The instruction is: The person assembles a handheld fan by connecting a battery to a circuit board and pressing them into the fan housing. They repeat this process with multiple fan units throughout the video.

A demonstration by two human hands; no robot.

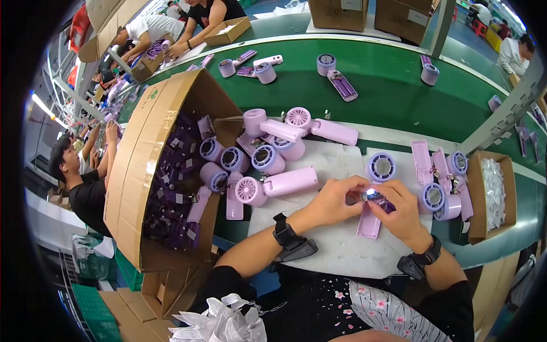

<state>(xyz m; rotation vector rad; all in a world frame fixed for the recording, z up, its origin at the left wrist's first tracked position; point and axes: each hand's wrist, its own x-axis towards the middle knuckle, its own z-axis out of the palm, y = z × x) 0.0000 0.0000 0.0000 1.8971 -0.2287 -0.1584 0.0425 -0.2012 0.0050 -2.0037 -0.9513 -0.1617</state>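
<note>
While both hands work over the white mat (353, 256) at the table's (478, 256) near edge, a pink handheld fan (382, 166) sits between them, round head toward the far edge, opened handle pointing back at the wearer. Left hand (330, 202): grip closed, thumb and fingertips pinching the handle just below the head, at a small shiny part. Right hand (405, 214): grip closed too, fingers curled about the handle from the other side; exact contact hidden by the fingers.

Surroundings crowded. Toward the table's left edge, a big cardboard box (142, 142) lies tilted, mouth facing the mat, packed with dark purple parts (171, 194); its wall blocks part of the view behind. A heap of pink fans (292, 181) fills the space between box and left hand. Just beside the right hand, a second cluster of fans (432, 197), some handles open. Beyond it, by the right edge, a small carton (478, 199) of whitish packets (493, 191). Past the far edge, a green belt (393, 74) carries scattered fan pieces (342, 85).
</note>
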